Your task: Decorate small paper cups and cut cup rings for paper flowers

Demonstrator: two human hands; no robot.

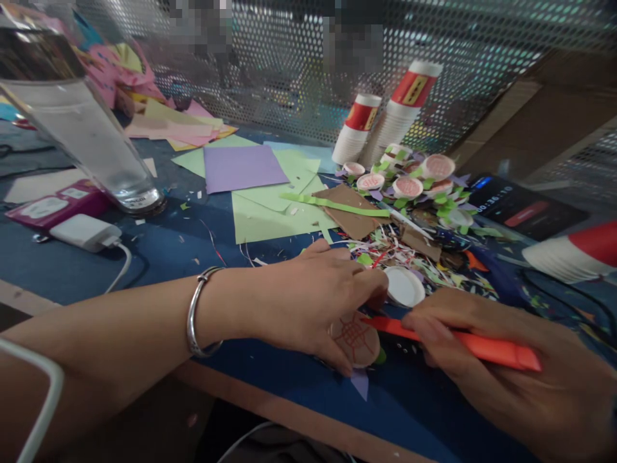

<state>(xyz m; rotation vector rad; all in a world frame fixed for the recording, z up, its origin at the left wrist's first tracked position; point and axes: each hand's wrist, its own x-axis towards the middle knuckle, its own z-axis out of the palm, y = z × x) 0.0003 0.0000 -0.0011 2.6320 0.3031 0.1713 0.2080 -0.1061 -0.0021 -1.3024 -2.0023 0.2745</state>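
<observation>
My left hand (pixel 332 302), with a silver bangle at the wrist, grips a round paper cup base (pixel 359 344) between thumb and fingers at the table's near side. Red lines form a shell-like pattern on its face, and green and purple paper pieces stick out from its edge. In my right hand (pixel 501 360) is an orange-red marker pen (pixel 482 347), its tip at the upper edge of the patterned face. A plain white cup base (pixel 405 287) lies just beyond, between my hands.
Several decorated cup bases (pixel 407 186) are heaped behind the paper scraps (pixel 385 247). Stacked paper cups (pixel 357 128) stand by the mesh panel. Coloured sheets (pixel 245 168), a water bottle (pixel 96 135) and a white charger (pixel 87 230) lie leftward; a phone (pixel 525 206) rests at right.
</observation>
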